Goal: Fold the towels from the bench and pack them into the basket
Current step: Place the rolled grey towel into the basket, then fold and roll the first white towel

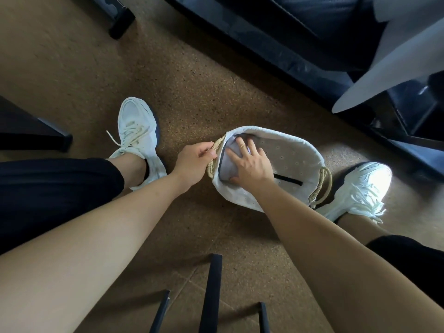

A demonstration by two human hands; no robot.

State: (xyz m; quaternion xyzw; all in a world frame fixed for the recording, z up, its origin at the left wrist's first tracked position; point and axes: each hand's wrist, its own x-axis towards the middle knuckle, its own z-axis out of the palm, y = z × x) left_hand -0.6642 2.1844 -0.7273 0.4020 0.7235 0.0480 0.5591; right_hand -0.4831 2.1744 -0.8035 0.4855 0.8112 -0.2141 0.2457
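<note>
Two hands in view, both at the basket [296, 143], which sits on the cork floor [192, 80] between my shoes.

- Left hand [195, 162]: fingers curled round the woven handle [217, 147] on the basket's near-left rim, a firm grip. The left shoe [139, 138] is just beyond this hand, to its outer side.
- Right hand [249, 165]: inside the basket, fingers straight and spread, palm flat on a folded pale towel [227, 168]. It grips nothing and presses down.
- Towel: directly under the right palm, lying against the basket's left inner wall, close to the left hand's knuckles with only the rim between. A dark edge shows along its left side.
- Basket lining: white perforated cloth, bare to the right of the right hand. A short dark strip [288, 180] lies on it just off the right wrist; I cannot tell what it is.
- Second woven handle [324, 186] is on the far side from the right hand, touching the right shoe [360, 188].
- Well beyond both hands, up and right: a dark bench [252, 27] with pale cloth [389, 68] draped over its edge.
</note>
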